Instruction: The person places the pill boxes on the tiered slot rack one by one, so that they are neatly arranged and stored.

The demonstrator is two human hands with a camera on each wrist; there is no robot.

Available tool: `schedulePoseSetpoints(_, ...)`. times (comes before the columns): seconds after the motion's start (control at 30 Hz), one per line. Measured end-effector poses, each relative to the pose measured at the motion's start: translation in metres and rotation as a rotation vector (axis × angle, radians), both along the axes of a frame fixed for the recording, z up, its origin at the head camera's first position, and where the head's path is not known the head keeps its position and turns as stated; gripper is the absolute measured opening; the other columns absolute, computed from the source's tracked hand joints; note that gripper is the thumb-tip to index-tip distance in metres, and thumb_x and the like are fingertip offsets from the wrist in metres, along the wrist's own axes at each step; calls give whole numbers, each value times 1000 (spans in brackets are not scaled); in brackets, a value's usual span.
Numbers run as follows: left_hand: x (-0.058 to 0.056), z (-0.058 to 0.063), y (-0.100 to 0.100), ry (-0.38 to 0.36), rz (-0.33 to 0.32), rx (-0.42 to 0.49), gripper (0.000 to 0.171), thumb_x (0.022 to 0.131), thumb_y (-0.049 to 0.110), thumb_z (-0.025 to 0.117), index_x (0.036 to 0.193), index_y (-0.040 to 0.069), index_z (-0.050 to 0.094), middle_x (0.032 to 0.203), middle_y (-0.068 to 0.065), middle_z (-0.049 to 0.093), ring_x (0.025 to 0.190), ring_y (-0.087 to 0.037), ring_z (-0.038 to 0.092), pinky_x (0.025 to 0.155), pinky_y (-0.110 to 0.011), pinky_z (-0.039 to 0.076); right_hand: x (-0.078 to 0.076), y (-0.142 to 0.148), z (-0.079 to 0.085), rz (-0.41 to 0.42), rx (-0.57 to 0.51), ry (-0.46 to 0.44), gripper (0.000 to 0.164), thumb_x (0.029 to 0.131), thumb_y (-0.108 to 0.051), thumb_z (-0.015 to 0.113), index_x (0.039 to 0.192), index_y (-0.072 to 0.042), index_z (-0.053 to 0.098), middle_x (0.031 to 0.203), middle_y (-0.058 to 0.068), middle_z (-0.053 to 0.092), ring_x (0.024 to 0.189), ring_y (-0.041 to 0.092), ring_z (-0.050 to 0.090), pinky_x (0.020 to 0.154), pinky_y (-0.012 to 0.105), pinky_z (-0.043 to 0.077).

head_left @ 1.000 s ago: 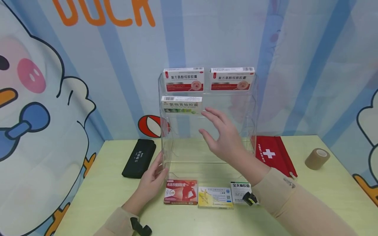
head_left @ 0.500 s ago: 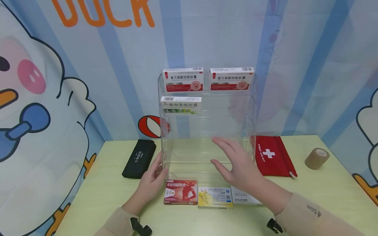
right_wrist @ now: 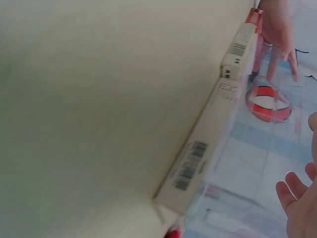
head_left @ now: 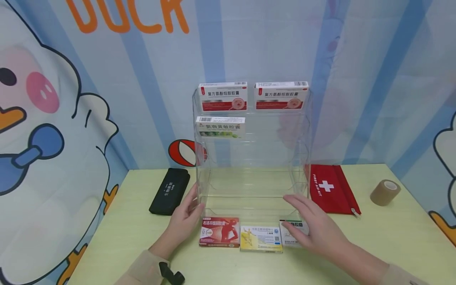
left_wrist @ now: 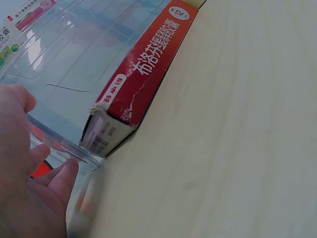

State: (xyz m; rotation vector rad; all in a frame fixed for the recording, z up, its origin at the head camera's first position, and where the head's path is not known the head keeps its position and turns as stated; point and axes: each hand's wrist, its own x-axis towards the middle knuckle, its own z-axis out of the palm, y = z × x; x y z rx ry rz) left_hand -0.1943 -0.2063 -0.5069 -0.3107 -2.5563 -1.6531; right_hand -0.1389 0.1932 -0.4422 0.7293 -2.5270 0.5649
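Observation:
A clear stepped display rack (head_left: 256,196) stands on the table. My left hand (head_left: 183,219) holds its lower left side, thumb in front and fingers behind in the left wrist view. My right hand (head_left: 317,227), fingers spread and holding nothing, hovers by the rack's lower right, partly covering a white medicine box (head_left: 290,234). Left of that box lie a yellow-and-white medicine box (head_left: 261,238) and a red medicine box (head_left: 219,232), along the rack's front. Two white-and-red medicine boxes (head_left: 223,97) fill the top tier. Below, at left, sits a white-and-green medicine box (head_left: 220,128).
Left of the rack lies a black zip pouch (head_left: 169,191). A red first aid pouch (head_left: 333,190) is at its right, partly seen through the clear side. Farther right stands a brown bandage roll (head_left: 384,192). A printed cloth backdrop (head_left: 249,43) hangs behind the table (head_left: 117,237).
My right hand has come down and to the right, from beside the white-and-green box to the lower right of the rack. The left hand stays on the rack's side.

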Motion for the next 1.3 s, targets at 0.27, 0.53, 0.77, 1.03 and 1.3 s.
schedulePoseSetpoints(0.27, -1, -1, 1, 15, 0, -1, 75, 113, 23, 62, 175, 42, 25, 177, -9, 43, 157, -39, 53, 122, -50, 50, 14, 28, -18, -75, 29, -40, 66, 80, -29, 98, 139, -16, 70, 131, 0, 71, 114, 16, 71, 88, 42, 72)
schedulePoseSetpoints(0.53, -2, -2, -1, 8, 5, -5, 75, 113, 24, 62, 175, 43, 25, 177, -9, 43, 156, -39, 53, 122, -51, 50, 17, 48, -29, -195, 42, -288, 64, 84, -37, 96, 138, -16, 68, 136, 4, 69, 122, 22, 67, 97, 51, 70)
schedulePoseSetpoints(0.77, -2, -3, -2, 20, -2, -1, 74, 113, 24, 63, 175, 40, 26, 177, -10, 44, 156, -40, 54, 122, -51, 51, 12, 63, -36, -222, 37, -386, 74, 87, -44, 93, 147, -12, 64, 146, 12, 67, 132, 34, 66, 104, 61, 65)
schedulePoseSetpoints(1.03, -2, -3, -1, 12, -6, 7, 74, 113, 24, 63, 176, 40, 26, 177, -10, 44, 156, -39, 54, 122, -51, 50, 9, 71, -43, -214, 102, -490, 90, 85, -57, 89, 156, -11, 60, 152, 15, 67, 141, 42, 64, 108, 67, 61)
schedulePoseSetpoints(1.3, -2, -3, -1, 16, -10, 5, 74, 113, 24, 63, 175, 41, 26, 177, -9, 43, 156, -39, 54, 122, -51, 50, 10, 76, -43, -197, 140, -489, 82, 84, -60, 89, 148, -13, 67, 146, 12, 71, 134, 38, 68, 105, 64, 64)
